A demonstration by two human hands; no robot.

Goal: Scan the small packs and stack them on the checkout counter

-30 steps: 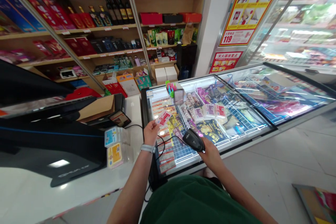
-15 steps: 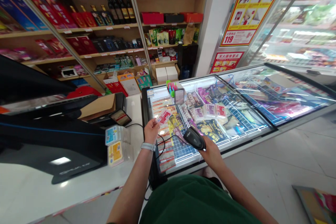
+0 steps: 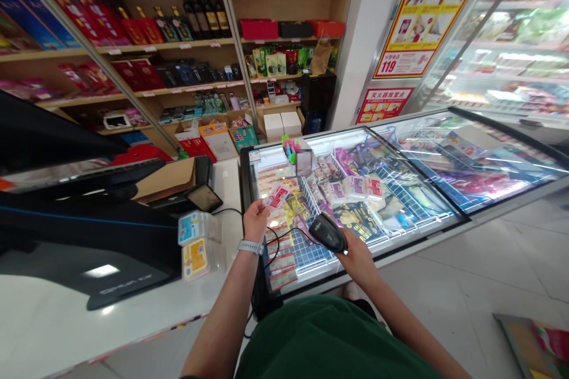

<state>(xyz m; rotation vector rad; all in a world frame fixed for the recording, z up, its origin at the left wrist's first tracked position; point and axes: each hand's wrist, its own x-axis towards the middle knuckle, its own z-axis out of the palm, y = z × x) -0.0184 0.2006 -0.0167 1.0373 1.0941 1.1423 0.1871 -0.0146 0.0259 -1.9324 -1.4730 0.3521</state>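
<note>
My left hand (image 3: 255,218) pinches a small red and white packet (image 3: 276,196) and holds it up over the glass lid of a chest freezer (image 3: 402,231). A white watch band sits on that wrist. My right hand (image 3: 354,252) grips a black barcode scanner (image 3: 328,232), its head aimed up and left toward the packet. The scanner's black cable (image 3: 274,244) loops down between my hands toward the counter. Both hands hover just above the freezer's near left corner.
A white counter (image 3: 53,323) with a black till screen (image 3: 66,213) lies at my left, with small card boxes (image 3: 194,246) near its edge. Wooden shelves (image 3: 146,47) of boxes and bottles stand behind. A tiled floor (image 3: 489,284) opens at the right, beside a tall glass fridge (image 3: 511,59).
Both hands have stayed almost still. The scanner and the packet have shifted only slightly upward in view.
</note>
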